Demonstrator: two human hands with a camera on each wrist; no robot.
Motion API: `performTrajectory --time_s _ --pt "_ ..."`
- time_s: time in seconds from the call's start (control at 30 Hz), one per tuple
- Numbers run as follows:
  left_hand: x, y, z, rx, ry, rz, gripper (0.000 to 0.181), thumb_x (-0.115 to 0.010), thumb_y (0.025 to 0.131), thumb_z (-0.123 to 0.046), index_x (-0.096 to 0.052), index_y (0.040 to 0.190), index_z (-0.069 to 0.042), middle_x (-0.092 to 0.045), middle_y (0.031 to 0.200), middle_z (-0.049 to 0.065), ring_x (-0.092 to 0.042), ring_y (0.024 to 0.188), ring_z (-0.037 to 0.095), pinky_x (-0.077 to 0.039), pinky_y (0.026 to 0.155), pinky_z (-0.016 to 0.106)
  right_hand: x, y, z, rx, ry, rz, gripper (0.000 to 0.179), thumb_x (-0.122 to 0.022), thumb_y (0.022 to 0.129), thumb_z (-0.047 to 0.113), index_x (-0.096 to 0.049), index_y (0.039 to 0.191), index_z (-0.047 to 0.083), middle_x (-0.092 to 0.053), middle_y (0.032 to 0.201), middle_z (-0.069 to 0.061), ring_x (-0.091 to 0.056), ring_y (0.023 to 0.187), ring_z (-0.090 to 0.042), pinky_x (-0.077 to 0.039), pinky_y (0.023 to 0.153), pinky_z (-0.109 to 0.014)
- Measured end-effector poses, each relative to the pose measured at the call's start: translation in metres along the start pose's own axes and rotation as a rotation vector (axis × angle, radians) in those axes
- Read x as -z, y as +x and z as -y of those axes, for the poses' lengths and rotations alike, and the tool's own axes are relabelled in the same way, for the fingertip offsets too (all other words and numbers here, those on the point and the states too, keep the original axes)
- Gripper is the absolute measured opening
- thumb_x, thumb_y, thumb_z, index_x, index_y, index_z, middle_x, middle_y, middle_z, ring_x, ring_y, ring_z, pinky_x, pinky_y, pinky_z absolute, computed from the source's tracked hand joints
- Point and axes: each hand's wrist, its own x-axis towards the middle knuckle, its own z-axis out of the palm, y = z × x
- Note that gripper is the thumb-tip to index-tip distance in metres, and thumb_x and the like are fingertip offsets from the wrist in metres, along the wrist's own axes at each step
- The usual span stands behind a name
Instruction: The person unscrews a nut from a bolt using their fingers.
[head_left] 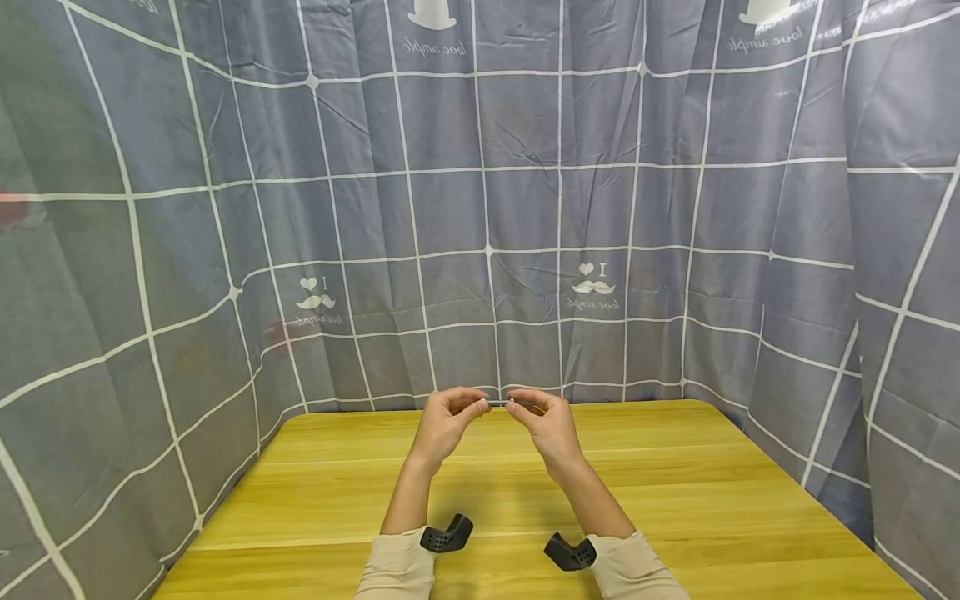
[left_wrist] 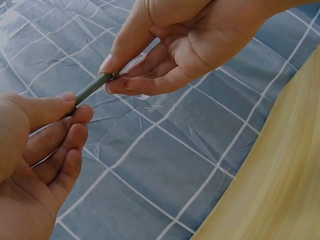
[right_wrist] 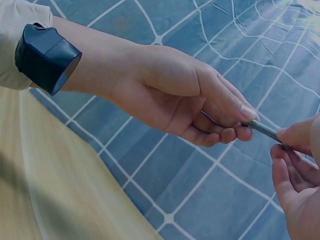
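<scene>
A short grey threaded rod (head_left: 498, 402) spans the gap between both hands, raised near the far edge of the table. My left hand (head_left: 444, 427) pinches one end between thumb and fingers. At the other end, my right hand (head_left: 553, 427) does the same. Fine threads run along the exposed middle of the rod (left_wrist: 93, 89) in the left wrist view. Beside the right fingertips, a small metallic piece (left_wrist: 116, 75) shows at the rod's end. Thumbs and fingertips cover both ends. In the right wrist view, the rod (right_wrist: 265, 131) tilts slightly.
A yellow wood-grain table (head_left: 480, 492) lies under the forearms. Around its back and sides hangs a grey-blue curtain (head_left: 525, 208) with white grid lines and printed motifs. Black wrist-worn devices (head_left: 447, 534) sit at the cuffs of the beige sleeves (head_left: 397, 567).
</scene>
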Motion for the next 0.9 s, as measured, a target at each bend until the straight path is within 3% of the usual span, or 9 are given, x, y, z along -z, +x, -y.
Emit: performTrajectory --time_s 0.13,0.37,0.6,0.8,0.9 --pt "0.0007 -0.0002 -0.0008 0.006 -0.006 0.002 0.015 -0.067 0.098 0.004 -0.072 0.108 0.014 -0.073 0.098 0.026 -0.070 0.089 0.017 -0.054 0.086 0.032 0.0003 0.0002 -0.0001 0.013 0.006 0.019 0.024 -0.073 0.097 0.004 -0.072 0.118 -0.008 -0.067 0.125 -0.015 -0.060 0.117 -0.035 -0.048 0.103 -0.047" --pt "0.0017 0.0000 0.0011 0.017 -0.013 -0.005 0.012 -0.068 0.097 0.004 -0.074 0.106 0.009 -0.074 0.098 0.022 -0.071 0.093 0.032 -0.055 0.086 0.033 0.0006 -0.0008 0.0013 0.016 0.011 0.039 0.022 -0.073 0.096 0.003 -0.074 0.117 -0.004 -0.066 0.128 -0.014 -0.059 0.119 -0.035 -0.049 0.102 -0.047" --pt "0.0028 0.0005 0.0018 0.013 -0.014 -0.006 0.011 -0.069 0.097 0.004 -0.075 0.105 0.008 -0.075 0.096 0.021 -0.071 0.090 0.020 -0.055 0.086 0.032 0.0002 0.0000 0.0015 0.024 -0.013 0.024 0.025 -0.073 0.096 0.003 -0.073 0.118 -0.007 -0.068 0.125 -0.013 -0.063 0.113 -0.031 -0.049 0.101 -0.046" --pt "0.0027 0.0004 0.0019 0.013 -0.006 -0.008 0.012 -0.069 0.097 0.004 -0.075 0.106 0.009 -0.074 0.097 0.021 -0.071 0.094 0.032 -0.055 0.087 0.033 0.0011 -0.0004 0.0020 0.039 -0.076 0.015 0.022 -0.072 0.096 0.000 -0.074 0.117 -0.004 -0.069 0.122 -0.018 -0.067 0.106 -0.030 -0.053 0.095 -0.040" --pt "0.0033 0.0005 0.0014 0.020 0.001 -0.006 0.012 -0.069 0.097 0.004 -0.075 0.106 0.009 -0.075 0.097 0.020 -0.071 0.094 0.031 -0.055 0.087 0.033 0.0010 -0.0029 0.0079 0.059 -0.117 0.019 0.020 -0.071 0.095 -0.004 -0.075 0.115 -0.006 -0.069 0.118 -0.022 -0.068 0.104 -0.033 -0.054 0.093 -0.041"
